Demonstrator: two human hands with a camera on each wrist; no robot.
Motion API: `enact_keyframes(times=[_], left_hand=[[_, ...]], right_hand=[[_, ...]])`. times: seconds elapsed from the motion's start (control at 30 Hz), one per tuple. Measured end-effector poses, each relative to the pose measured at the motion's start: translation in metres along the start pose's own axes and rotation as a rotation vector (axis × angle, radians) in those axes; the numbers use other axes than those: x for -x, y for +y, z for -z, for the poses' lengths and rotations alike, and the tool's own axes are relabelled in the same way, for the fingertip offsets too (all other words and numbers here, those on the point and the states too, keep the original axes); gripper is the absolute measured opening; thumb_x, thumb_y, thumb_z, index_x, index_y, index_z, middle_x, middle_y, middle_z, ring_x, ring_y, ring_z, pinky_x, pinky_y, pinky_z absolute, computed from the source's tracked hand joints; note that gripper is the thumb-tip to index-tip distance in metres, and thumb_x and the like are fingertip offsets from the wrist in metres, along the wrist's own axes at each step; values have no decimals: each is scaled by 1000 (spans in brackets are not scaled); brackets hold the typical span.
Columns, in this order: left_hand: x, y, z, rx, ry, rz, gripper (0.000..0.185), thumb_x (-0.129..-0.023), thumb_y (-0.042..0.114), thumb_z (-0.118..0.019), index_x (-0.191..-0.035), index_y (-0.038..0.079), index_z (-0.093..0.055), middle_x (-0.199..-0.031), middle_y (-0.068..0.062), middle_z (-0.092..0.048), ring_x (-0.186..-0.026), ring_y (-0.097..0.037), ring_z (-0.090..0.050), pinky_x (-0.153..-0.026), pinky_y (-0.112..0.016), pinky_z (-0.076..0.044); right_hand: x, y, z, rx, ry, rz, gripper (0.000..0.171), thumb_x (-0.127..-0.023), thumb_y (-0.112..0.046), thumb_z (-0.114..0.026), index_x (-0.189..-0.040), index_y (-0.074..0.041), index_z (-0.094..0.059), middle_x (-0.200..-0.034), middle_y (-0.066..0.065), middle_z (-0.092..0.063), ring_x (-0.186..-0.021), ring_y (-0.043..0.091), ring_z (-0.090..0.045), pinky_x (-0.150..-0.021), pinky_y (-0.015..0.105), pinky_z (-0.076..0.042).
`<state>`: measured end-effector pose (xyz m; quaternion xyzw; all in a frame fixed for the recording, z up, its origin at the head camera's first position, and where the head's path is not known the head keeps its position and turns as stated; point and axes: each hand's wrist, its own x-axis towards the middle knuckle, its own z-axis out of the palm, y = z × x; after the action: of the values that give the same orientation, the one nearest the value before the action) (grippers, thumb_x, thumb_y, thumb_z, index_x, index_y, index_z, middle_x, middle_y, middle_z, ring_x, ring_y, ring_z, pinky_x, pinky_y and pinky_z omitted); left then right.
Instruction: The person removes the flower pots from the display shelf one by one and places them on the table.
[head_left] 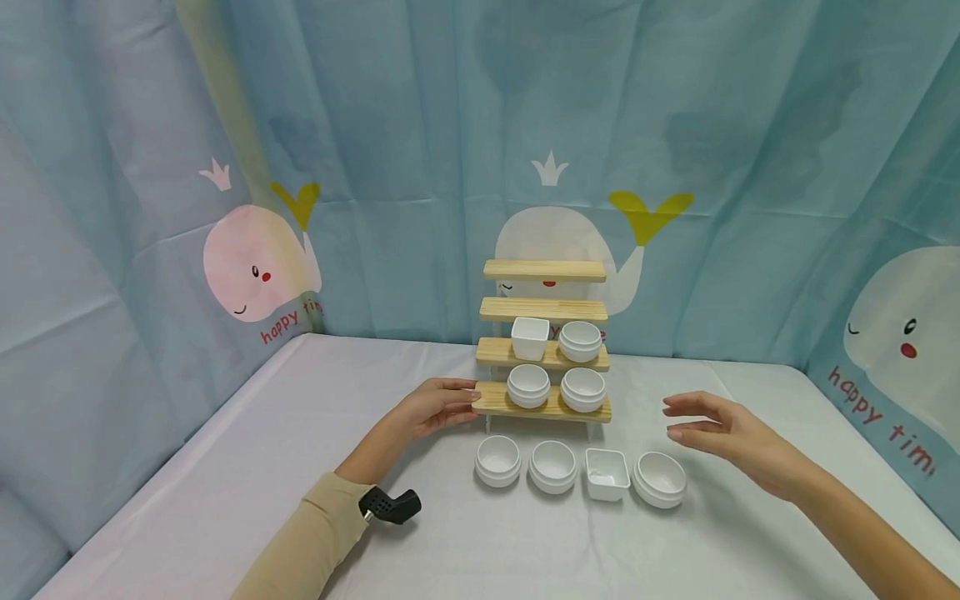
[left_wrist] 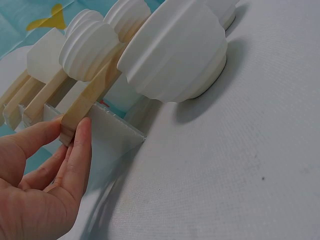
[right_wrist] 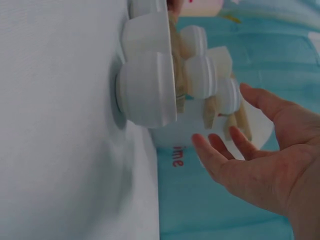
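**potfan22:** So what's going on here? The left hand (head_left: pixel 438 408) is touching the left end of the bottom plank of that four-step pale wooden display stand (head_left: pixel 546 333), which is standing toward the far edge of the table, about mid-way across. From the left wrist view, the thumb and fingertips (left_wrist: pixel 80 145) are lying fairly straight against the plank end, not wrapped around it.

**shelfie_mike:** Yeah, looks like it's just steadying the stand. The right hand (head_left: pixel 723 433) is hovering open off the stand's right side, fingers spread and relaxed, holding nothing, clear of everything.

**potfan22:** And the pots?

**shelfie_mike:** Two round white ribbed pots (head_left: pixel 528 386) are sitting on the bottom step, a square white pot (head_left: pixel 530 337) plus another round one on the second. Top two steps are bare. Four more are lining up on the white tablecloth (head_left: pixel 262 467) just in front: three round, one small square white pot (head_left: pixel 606 473).

**potfan22:** So mid-way through filling it, I'd guess?

**shelfie_mike:** That's my read. The round white pot at the row's right end (head_left: pixel 659 479) is nearest the free hand; the next move probably needs fingers closing on a rim.
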<state>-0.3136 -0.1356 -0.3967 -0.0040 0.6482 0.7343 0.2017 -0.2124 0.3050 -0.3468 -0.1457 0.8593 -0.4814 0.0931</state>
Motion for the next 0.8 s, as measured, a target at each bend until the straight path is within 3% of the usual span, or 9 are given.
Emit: enact_keyframes(times=[0.57, 0.8], left_hand=[[1, 0, -1, 16, -11, -8, 49, -105, -1, -61, -150, -13, -45, -109, -12, -69, -86, -13, -74, -80, -23, -66], [0, -1, 0, 18, -14, -7, 49, -105, -1, -61, -150, -12, -45, -110, -13, -68, -86, -13, -74, -80, -23, -66]], right_hand=[[-15, -22, 4, 19, 11, 44, 59, -106, -21, -66, -153, 5, -43, -154, 26, -47, -132, 34, -59, -95, 24, -57], [-20, -30, 6, 20, 27, 53, 59, -106, -21, -66, -153, 4, -42, -154, 26, -47, -133, 36, -59, -95, 22, -57]])
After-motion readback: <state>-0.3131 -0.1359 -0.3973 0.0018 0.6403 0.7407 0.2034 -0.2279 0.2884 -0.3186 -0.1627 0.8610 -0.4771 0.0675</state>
